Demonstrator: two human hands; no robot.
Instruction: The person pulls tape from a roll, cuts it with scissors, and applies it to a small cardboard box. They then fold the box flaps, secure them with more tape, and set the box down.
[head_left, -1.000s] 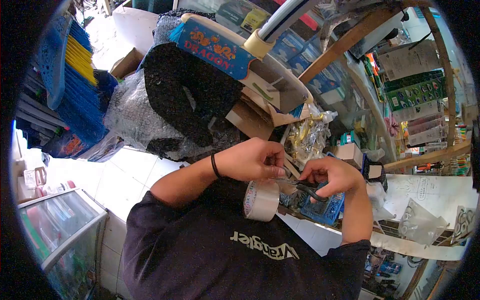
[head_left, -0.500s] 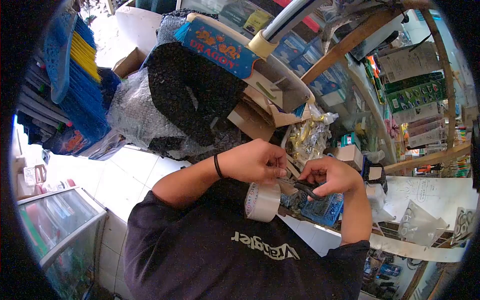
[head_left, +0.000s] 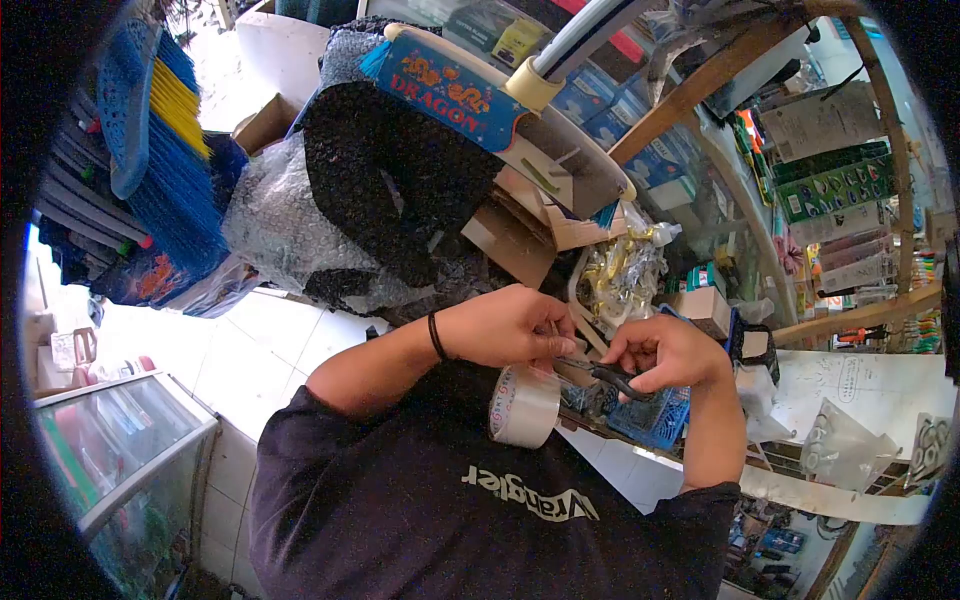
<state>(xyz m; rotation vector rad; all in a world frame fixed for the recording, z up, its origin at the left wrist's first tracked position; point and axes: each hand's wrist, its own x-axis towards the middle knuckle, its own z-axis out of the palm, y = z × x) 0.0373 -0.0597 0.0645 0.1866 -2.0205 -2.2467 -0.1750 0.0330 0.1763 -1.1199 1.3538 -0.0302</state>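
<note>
My left hand [head_left: 512,326], a dark band on its wrist, pinches the loose end of a clear packing tape. The tape roll [head_left: 525,412] hangs just below these fingers, in front of my dark shirt. In my right hand [head_left: 668,352] are black-handled scissors [head_left: 618,380], thumb and fingers closed around the handles. Their blades point left and reach the tape close to my left fingertips.
Ahead lies a bubble-wrapped bundle [head_left: 270,200] with a boxed Dragon broom head [head_left: 450,90] over it. Gold-coloured items in clear plastic [head_left: 625,270] and a blue basket [head_left: 660,420] sit beyond my hands. A glass case [head_left: 130,450] stands at left.
The scissor blades now show stretched toward the tape beside my left fingers. Both hands stay nearly in place, and the view has shifted slightly.
</note>
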